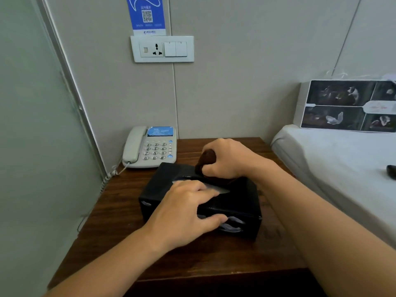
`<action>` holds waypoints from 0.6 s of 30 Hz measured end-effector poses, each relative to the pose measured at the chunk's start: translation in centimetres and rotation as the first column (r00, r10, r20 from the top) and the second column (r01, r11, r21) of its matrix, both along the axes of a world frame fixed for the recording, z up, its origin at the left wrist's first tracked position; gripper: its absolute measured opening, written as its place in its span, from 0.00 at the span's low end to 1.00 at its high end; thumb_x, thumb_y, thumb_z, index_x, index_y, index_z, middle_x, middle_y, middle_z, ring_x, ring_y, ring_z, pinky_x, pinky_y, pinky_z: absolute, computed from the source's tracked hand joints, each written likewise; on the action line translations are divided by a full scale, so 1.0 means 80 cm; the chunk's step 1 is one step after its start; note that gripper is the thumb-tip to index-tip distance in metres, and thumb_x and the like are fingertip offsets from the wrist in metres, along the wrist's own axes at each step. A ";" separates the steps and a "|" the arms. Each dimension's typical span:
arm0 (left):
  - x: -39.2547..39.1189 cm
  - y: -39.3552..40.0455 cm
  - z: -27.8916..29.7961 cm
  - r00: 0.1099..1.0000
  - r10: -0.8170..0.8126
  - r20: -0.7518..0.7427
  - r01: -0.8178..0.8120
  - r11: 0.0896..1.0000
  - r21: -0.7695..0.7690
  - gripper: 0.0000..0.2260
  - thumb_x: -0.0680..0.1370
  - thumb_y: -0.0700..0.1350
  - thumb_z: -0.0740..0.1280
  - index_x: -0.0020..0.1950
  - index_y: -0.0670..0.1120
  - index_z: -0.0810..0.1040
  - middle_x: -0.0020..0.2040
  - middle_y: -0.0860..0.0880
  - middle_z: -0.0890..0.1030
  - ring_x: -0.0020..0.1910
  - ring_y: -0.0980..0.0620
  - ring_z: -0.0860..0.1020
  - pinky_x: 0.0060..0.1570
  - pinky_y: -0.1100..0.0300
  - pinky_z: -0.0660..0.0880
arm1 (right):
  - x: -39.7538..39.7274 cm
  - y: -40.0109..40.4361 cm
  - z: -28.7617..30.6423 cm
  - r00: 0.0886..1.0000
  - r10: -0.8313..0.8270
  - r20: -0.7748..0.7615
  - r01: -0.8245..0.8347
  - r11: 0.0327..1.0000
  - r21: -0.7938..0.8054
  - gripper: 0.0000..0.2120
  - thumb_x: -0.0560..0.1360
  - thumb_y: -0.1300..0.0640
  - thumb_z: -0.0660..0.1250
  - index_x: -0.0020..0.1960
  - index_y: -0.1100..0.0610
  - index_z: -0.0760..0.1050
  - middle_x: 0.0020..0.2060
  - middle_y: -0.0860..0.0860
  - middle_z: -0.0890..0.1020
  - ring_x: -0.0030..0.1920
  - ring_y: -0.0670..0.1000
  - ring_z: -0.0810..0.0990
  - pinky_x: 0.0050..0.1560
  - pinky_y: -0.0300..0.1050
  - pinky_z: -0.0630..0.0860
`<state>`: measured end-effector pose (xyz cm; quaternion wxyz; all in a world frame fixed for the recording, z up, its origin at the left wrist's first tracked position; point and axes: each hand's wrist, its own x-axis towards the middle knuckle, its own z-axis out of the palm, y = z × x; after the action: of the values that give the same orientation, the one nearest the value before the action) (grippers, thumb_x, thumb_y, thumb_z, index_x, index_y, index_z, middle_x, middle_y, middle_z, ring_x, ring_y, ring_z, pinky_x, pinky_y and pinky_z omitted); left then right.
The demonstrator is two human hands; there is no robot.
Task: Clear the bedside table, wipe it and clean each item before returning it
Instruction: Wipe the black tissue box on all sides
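Black rectangular tissue box [235, 202] sits mid-table on the dark wooden bedside table [120, 213]. Left hand [184, 213] clamps it, fingers over the top and thumb on the front face, probably to steady it. Right hand [227, 159] is fisted round a dark brown cloth [206, 160], pressing it on the box's top rear. Grey corded phone [150, 146] just behind-left; bare wood at front and right edge, white bed [342, 168] beyond.

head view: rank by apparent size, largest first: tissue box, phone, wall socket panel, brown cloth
1. black tissue box, though it sits nearest the camera, which inflates it.
2. phone.
3. wall socket panel; close to the phone and farther away, so this order is unsure.
4. brown cloth, mostly hidden inside the right hand.
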<state>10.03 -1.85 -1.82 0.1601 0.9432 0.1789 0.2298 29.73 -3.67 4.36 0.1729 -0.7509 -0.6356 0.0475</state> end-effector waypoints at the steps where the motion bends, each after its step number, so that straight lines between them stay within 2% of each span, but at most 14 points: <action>1: 0.000 0.001 -0.001 1.000 0.003 -0.002 -0.003 1.000 0.004 0.27 0.76 0.67 0.69 0.73 0.58 0.77 0.63 0.62 0.77 0.64 0.62 0.69 0.63 0.67 0.65 | -0.010 0.010 0.000 0.999 0.039 0.001 -0.039 0.999 0.000 0.09 0.70 0.46 0.73 0.47 0.46 0.80 0.41 0.45 0.83 0.45 0.51 0.82 0.48 0.51 0.83; 3: 0.000 0.003 -0.003 1.000 0.005 -0.005 -0.005 1.000 0.008 0.28 0.76 0.67 0.69 0.73 0.59 0.76 0.63 0.62 0.77 0.65 0.60 0.69 0.65 0.66 0.65 | -0.026 0.025 -0.002 0.992 0.129 -0.009 -0.129 0.992 0.006 0.07 0.72 0.47 0.73 0.45 0.42 0.75 0.40 0.41 0.79 0.46 0.50 0.81 0.47 0.49 0.81; 5: 0.000 0.003 -0.004 1.000 0.006 0.002 -0.006 1.000 0.001 0.28 0.76 0.68 0.69 0.73 0.59 0.76 0.63 0.63 0.77 0.65 0.61 0.68 0.64 0.67 0.64 | -0.027 0.028 0.001 0.983 0.184 -0.013 -0.184 0.983 -0.016 0.08 0.72 0.47 0.73 0.45 0.39 0.73 0.39 0.39 0.78 0.46 0.48 0.80 0.46 0.45 0.78; 8: 0.000 0.004 -0.007 1.000 -0.002 0.030 0.002 1.000 -0.012 0.28 0.75 0.68 0.69 0.73 0.59 0.76 0.62 0.62 0.77 0.63 0.62 0.67 0.61 0.72 0.60 | 0.004 0.015 0.013 0.986 0.152 0.066 -0.144 0.983 -0.116 0.10 0.70 0.46 0.73 0.50 0.44 0.79 0.41 0.42 0.83 0.44 0.48 0.82 0.45 0.44 0.78; 11: 0.000 0.006 -0.010 0.999 -0.016 0.050 0.017 1.000 -0.022 0.29 0.75 0.67 0.69 0.73 0.58 0.76 0.61 0.61 0.77 0.62 0.62 0.67 0.60 0.71 0.60 | 0.032 -0.009 0.030 0.989 0.108 0.098 -0.078 0.960 -0.270 0.12 0.64 0.43 0.71 0.48 0.41 0.79 0.39 0.43 0.84 0.40 0.47 0.84 0.41 0.51 0.84; 12: 0.001 0.007 -0.010 0.998 -0.020 0.054 0.021 1.000 -0.022 0.29 0.75 0.67 0.70 0.73 0.58 0.76 0.61 0.61 0.77 0.61 0.62 0.67 0.59 0.70 0.61 | 0.034 -0.012 0.031 0.987 0.119 0.110 -0.082 0.952 -0.296 0.10 0.65 0.43 0.71 0.46 0.40 0.78 0.39 0.43 0.84 0.40 0.47 0.84 0.40 0.51 0.83; 15: 0.003 0.007 -0.009 0.997 -0.032 0.069 0.032 0.999 -0.005 0.28 0.76 0.67 0.70 0.73 0.56 0.77 0.60 0.60 0.78 0.61 0.60 0.69 0.60 0.68 0.62 | 0.014 0.003 0.029 0.975 0.190 0.118 -0.155 0.955 -0.253 0.07 0.70 0.47 0.74 0.47 0.41 0.78 0.40 0.42 0.82 0.41 0.44 0.81 0.40 0.42 0.77; 18: 0.003 0.006 -0.009 0.998 -0.019 0.067 0.018 1.000 0.018 0.28 0.76 0.66 0.70 0.72 0.56 0.78 0.60 0.59 0.79 0.61 0.59 0.70 0.60 0.66 0.64 | -0.019 0.045 0.014 0.962 0.271 0.026 -0.266 0.955 -0.133 0.08 0.72 0.49 0.74 0.49 0.42 0.78 0.42 0.42 0.83 0.43 0.44 0.81 0.43 0.42 0.79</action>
<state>10.28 -1.38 -2.53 0.1598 0.9378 0.1627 0.2617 28.17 -0.06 5.52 0.1023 -0.6680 -0.7310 0.0949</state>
